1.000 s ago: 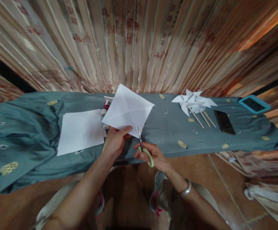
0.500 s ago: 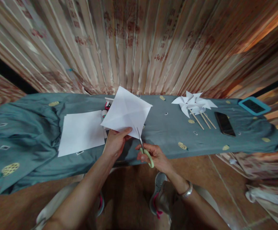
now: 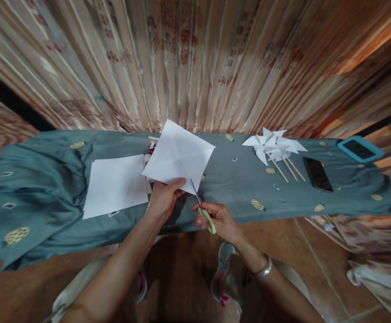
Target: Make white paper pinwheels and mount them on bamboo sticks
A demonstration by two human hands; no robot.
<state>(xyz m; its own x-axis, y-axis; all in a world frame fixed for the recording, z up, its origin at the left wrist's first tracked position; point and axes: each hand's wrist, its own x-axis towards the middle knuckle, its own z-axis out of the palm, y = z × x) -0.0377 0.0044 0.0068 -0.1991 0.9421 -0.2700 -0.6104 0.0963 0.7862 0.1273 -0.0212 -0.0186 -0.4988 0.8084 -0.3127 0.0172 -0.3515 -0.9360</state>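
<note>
A square sheet of white paper point(image 3: 182, 152) with faint diagonal creases is held up above the cloth by my left hand point(image 3: 163, 199), thumb on top and fingers beneath. In my right hand point(image 3: 217, 217) is a pair of scissors point(image 3: 206, 219) with pale green handles. Its blades reach into the paper's near corner, pointing toward the middle of the sheet. To the left of my left hand lies a stack of white paper point(image 3: 116, 186). A red and white item point(image 3: 152, 147) is partly hidden behind the square sheet.
Several white paper pinwheels point(image 3: 276, 143) on wooden sticks lie to the right. A black phone point(image 3: 318, 174) and a blue-framed tablet point(image 3: 360, 149) rest farther right. The grey-green cloth point(image 3: 229, 188) covers the long table, with a curtain point(image 3: 195, 67) behind.
The scissor blades have closed slightly at the paper's near corner. Both hands stay almost in place, and the view has shifted very slightly.
</note>
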